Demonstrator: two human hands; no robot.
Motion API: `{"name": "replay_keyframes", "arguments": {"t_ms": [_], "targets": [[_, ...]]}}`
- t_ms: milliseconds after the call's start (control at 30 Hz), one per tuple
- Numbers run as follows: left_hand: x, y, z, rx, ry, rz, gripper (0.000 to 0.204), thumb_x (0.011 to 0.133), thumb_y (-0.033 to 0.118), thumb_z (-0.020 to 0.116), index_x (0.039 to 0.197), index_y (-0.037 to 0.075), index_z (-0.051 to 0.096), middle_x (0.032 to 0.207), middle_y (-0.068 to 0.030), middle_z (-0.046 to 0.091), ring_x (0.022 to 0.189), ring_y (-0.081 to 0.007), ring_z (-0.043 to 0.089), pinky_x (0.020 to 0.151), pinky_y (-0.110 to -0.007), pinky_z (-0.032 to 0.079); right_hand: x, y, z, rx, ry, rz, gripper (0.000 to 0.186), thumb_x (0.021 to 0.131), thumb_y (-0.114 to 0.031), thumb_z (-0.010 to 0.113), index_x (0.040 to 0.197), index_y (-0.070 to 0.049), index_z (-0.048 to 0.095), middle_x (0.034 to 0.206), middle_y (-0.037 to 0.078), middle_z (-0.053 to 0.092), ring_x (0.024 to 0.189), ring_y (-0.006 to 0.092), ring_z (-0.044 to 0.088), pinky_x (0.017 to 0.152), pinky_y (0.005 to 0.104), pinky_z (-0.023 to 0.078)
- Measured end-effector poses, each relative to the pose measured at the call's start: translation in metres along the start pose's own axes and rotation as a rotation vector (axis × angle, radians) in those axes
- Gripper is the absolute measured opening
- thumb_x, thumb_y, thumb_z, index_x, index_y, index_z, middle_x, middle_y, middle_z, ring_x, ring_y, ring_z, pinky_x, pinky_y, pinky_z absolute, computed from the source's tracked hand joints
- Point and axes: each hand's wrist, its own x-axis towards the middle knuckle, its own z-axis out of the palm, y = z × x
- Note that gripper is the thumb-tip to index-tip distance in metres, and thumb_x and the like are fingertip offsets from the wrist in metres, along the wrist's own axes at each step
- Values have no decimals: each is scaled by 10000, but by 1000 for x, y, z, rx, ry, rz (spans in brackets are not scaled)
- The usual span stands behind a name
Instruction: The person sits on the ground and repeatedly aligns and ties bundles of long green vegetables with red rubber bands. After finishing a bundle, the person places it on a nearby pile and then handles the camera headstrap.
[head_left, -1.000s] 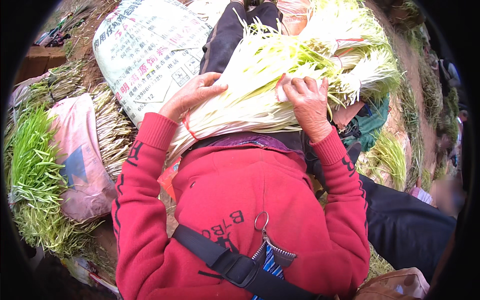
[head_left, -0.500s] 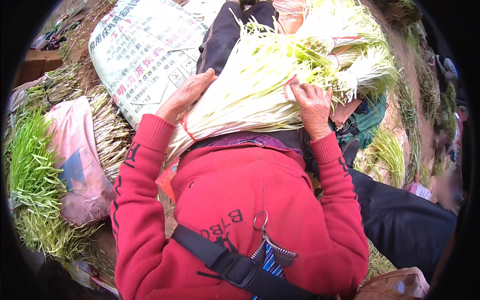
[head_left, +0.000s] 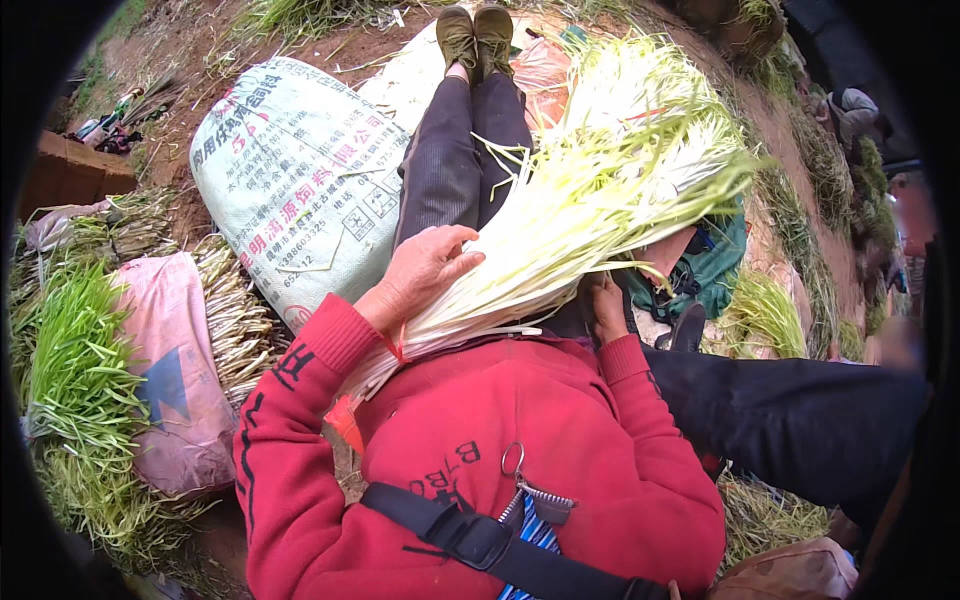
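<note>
A long bundle of pale yellow-green stalks (head_left: 560, 255), like blanched garlic chives, lies slantwise across my lap. Its white ends are circled by a red tie (head_left: 398, 352) at the lower left. My left hand (head_left: 425, 272) rests against the bundle's near-left side just beyond the tie, fingers stretched and thumb apart. Down at the right side, my right hand (head_left: 606, 308) sits low under the edge of the stalks, its fingers mostly hidden in shadow. More leafy bundles (head_left: 640, 120) lie beyond, their tips merging with this one.
A stuffed white woven sack (head_left: 300, 190) lies to the left of my legs. Farther left are bright green stalks (head_left: 75, 350) and a pink sack (head_left: 175, 370). At the right are a dark green bag (head_left: 715, 265) and another person's dark trouser leg (head_left: 800, 410).
My right hand has gone from the top of the stalks down below their right edge. The leaves now spread farther right. My left hand still lies along the bundle, and the view has tilted.
</note>
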Motion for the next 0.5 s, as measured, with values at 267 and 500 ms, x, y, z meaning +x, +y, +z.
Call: {"name": "replay_keyframes", "arguments": {"t_ms": [267,500], "targets": [[-12,-47,0,-640,-316,-301,952,922,541,556,1503,-57,96,1543,-216,235,1416,-254,252,1145,-345,209,10,-15,42,-242,63,-435,323,964,-162,516,1234,5,578,1178,90,632,1066,188,567,909,320,457],[-40,2,-20,-865,-386,-228,1078,780,542,710,1509,-17,147,1531,-144,272,1413,-207,244,1149,-327,180,-47,-69,72,39,-34,-427,204,890,-21,557,1055,23,669,988,41,689,908,107,590,812,264,470]]}}
